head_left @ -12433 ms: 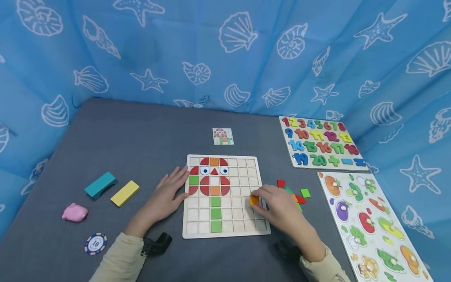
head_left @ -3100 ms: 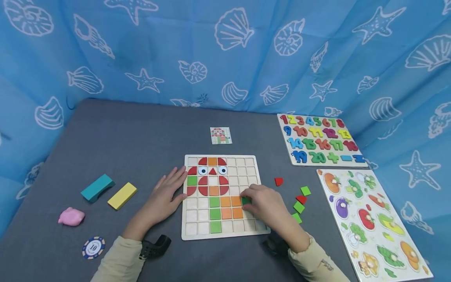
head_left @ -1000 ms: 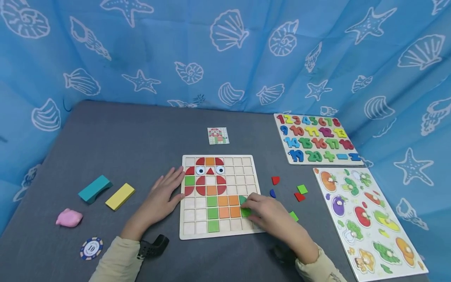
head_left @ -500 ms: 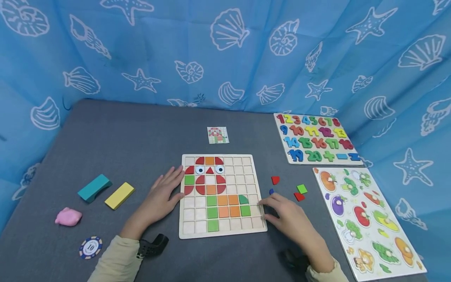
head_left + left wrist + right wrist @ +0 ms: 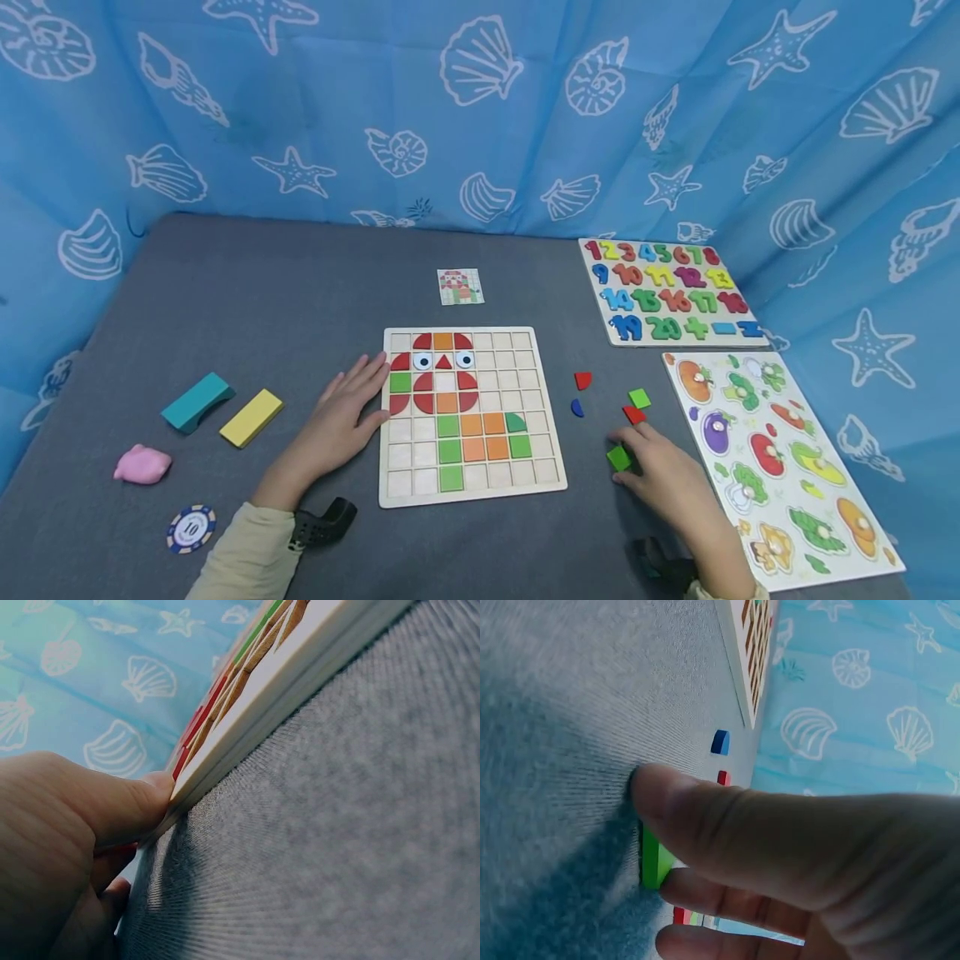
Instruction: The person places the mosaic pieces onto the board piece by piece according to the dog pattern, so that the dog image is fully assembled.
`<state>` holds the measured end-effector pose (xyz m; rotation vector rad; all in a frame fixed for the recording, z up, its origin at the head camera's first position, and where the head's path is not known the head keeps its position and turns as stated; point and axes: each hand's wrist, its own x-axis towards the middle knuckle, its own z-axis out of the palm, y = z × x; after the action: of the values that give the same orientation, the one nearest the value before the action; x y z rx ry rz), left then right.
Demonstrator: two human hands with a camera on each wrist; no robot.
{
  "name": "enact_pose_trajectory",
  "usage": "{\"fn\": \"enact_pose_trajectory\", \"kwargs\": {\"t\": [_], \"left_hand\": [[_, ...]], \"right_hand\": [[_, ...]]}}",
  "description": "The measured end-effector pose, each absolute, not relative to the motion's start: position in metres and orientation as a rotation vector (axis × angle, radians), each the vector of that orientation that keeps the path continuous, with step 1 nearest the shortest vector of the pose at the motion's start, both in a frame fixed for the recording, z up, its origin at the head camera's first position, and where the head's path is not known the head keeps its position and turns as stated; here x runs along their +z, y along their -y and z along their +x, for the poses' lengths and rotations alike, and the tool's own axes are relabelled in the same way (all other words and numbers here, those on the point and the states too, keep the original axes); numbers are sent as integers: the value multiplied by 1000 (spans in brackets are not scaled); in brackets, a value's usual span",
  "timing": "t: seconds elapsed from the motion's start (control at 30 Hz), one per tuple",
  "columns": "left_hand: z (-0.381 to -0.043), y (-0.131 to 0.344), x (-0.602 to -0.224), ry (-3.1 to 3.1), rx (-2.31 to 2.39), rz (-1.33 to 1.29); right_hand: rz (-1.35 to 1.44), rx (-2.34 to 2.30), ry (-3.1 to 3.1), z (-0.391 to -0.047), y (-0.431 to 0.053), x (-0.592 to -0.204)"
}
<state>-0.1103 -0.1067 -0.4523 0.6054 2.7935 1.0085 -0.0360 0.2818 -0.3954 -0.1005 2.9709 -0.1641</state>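
A wooden grid board [image 5: 551,479] lies mid-table with red, orange and green tiles and two eye tiles in its cells. My left hand [image 5: 337,433] rests along the board's left edge, fingers straight; in the left wrist view its thumb [image 5: 142,799] touches the board's side [image 5: 270,705]. Right of the board, my right hand [image 5: 667,479] pinches a green square tile [image 5: 618,457] at the tabletop. In the right wrist view the thumb [image 5: 682,806] and a finger are on either side of that green tile [image 5: 654,861]. A quarter-round green tile [image 5: 515,422] sits in the board.
Loose red [image 5: 582,380], blue [image 5: 577,407] and green [image 5: 639,398] pieces lie near the right hand. A number board [image 5: 611,337] and a vegetable board [image 5: 795,467] stand right. Picture card [image 5: 461,287] behind; teal block [image 5: 197,402], yellow block [image 5: 251,418], pink pig [image 5: 142,464], poker chip [image 5: 191,529] left.
Orange and green tiles, including a green quarter-round, have come onto the board's lower rows. My right hand has left the board for the loose pieces at right; the left has stayed.
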Motion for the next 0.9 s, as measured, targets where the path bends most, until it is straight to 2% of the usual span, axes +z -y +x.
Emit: {"fn": "enact_pose_trajectory", "kwargs": {"t": [0.2, 0.57, 0.9], "left_hand": [[-110, 106, -452, -2793, 1006, 603], [-110, 107, -450, -2801, 1018, 619], [-109, 107, -450, -2808, 1012, 621]], "right_hand": [[-211, -213, -3031, -37, -278, -398], [-807, -466, -2875, -42, -224, -395], [-898, -419, -2834, -45, -205, -398]]}}
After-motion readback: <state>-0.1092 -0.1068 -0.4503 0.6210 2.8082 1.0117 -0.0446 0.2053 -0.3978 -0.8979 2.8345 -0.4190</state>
